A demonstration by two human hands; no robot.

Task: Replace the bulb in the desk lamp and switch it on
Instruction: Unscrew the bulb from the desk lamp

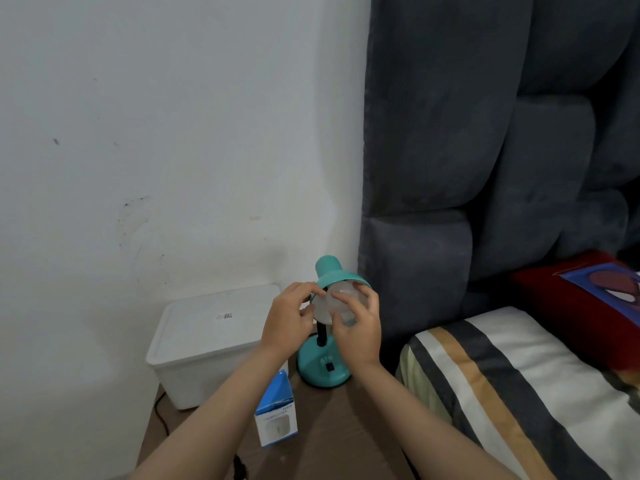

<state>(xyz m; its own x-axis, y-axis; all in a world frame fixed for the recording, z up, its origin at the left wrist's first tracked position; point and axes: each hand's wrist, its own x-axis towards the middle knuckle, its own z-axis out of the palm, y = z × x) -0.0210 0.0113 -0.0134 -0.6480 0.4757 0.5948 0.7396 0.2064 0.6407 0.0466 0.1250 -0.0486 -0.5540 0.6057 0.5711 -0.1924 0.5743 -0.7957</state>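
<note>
A teal desk lamp [323, 370] stands on a brown bedside surface, its shade [332, 271] tilted toward me and a black switch on its round base. A white frosted bulb [341, 301] sits in the mouth of the shade. My right hand [358, 329] wraps its fingers around the bulb from the right and below. My left hand [289, 318] holds the left rim of the shade, thumb and fingers pinching it. A blue and white bulb box [277, 415] stands upright in front of the lamp, to the left.
A white lidded plastic bin [207, 341] stands left of the lamp against the white wall. A dark grey padded headboard [485, 150] rises on the right. A striped pillow [519, 393] and a red cushion [588, 306] lie right of the lamp. A black cable [161, 415] runs down the surface's left edge.
</note>
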